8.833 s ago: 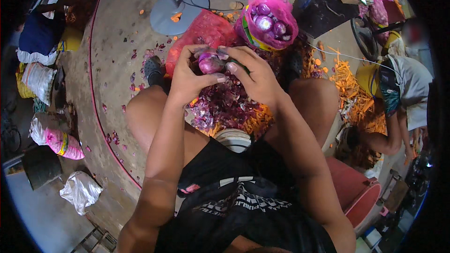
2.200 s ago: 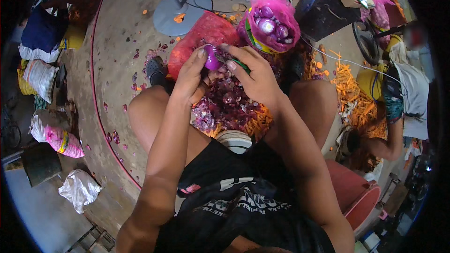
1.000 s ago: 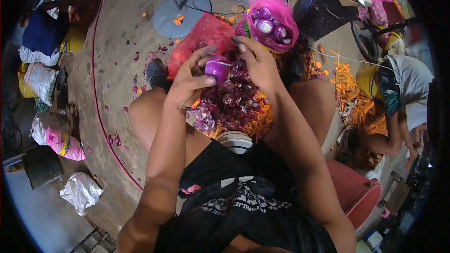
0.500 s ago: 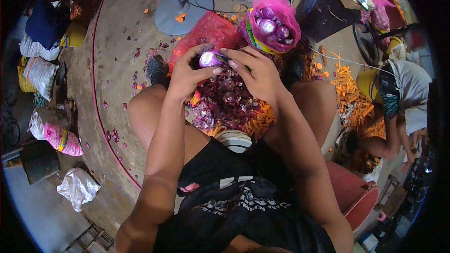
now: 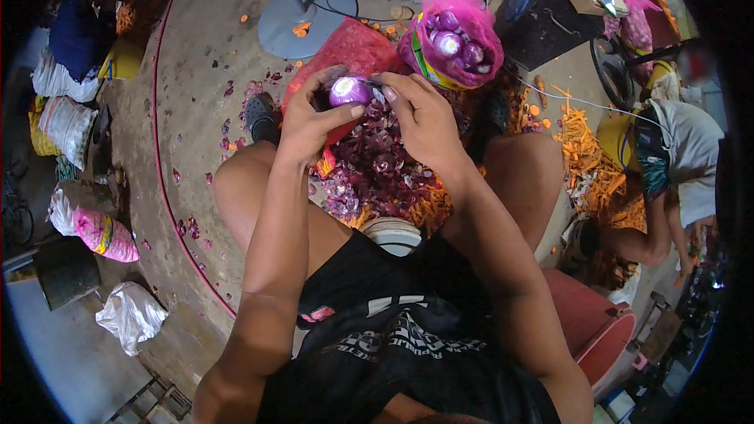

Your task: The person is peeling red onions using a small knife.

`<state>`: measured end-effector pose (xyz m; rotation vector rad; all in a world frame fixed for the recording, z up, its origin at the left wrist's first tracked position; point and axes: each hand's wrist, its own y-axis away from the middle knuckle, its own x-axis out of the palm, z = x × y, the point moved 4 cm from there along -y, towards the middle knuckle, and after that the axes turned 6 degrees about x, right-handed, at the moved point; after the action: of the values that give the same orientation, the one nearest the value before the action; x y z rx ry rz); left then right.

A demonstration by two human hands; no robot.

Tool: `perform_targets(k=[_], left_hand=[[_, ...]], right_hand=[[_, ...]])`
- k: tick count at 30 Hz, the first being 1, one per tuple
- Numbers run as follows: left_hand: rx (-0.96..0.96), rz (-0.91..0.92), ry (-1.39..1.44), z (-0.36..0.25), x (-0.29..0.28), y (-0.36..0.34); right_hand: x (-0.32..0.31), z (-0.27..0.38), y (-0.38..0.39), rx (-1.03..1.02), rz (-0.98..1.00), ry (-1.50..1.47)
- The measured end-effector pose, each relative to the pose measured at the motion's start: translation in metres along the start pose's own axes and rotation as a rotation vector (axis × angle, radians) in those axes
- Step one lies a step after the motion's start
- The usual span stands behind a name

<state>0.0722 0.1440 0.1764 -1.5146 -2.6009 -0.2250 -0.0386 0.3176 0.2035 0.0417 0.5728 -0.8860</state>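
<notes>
Left hand (image 5: 314, 122) grips a half-peeled purple onion (image 5: 350, 91) above the lap; right hand (image 5: 416, 114) pinches at its skin, any tool hidden. A big heap of purple skins (image 5: 377, 177) lies below, peeled onions fill the pink bag (image 5: 454, 38), so work looks well underway

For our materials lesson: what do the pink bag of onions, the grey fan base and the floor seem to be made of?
Pink bag: probably thin plastic mesh or film, crinkled and bright.
Fan base: looks like painted metal or hard plastic, smooth, grey, round; cannot tell which.
Floor: likely bare concrete, dull, mottled grey-brown.
</notes>
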Motion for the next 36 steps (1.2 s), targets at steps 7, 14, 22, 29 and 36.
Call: perform_targets(k=[7, 14, 22, 29, 36], left_hand=[[-0.028, 0.093, 0.109, -0.012, 0.013, 0.008], [0.036, -0.026, -0.048, -0.004, 0.001, 0.003], [0.089, -0.049, -0.124, -0.006, 0.009, 0.007], [0.090, 0.002, -0.134, -0.004, 0.009, 0.006], [0.104, 0.073, -0.059, -0.006, 0.012, 0.007]], right_hand=[[-0.007, -0.026, -0.012, 0.143, -0.039, -0.067], [-0.012, -0.008, 0.002, 0.041, 0.093, -0.141], [-0.006, -0.006, 0.006, -0.002, 0.156, 0.065], [-0.001, -0.016, 0.002, 0.029, 0.081, 0.043], [0.002, -0.032, -0.007, 0.156, -0.012, -0.031]])
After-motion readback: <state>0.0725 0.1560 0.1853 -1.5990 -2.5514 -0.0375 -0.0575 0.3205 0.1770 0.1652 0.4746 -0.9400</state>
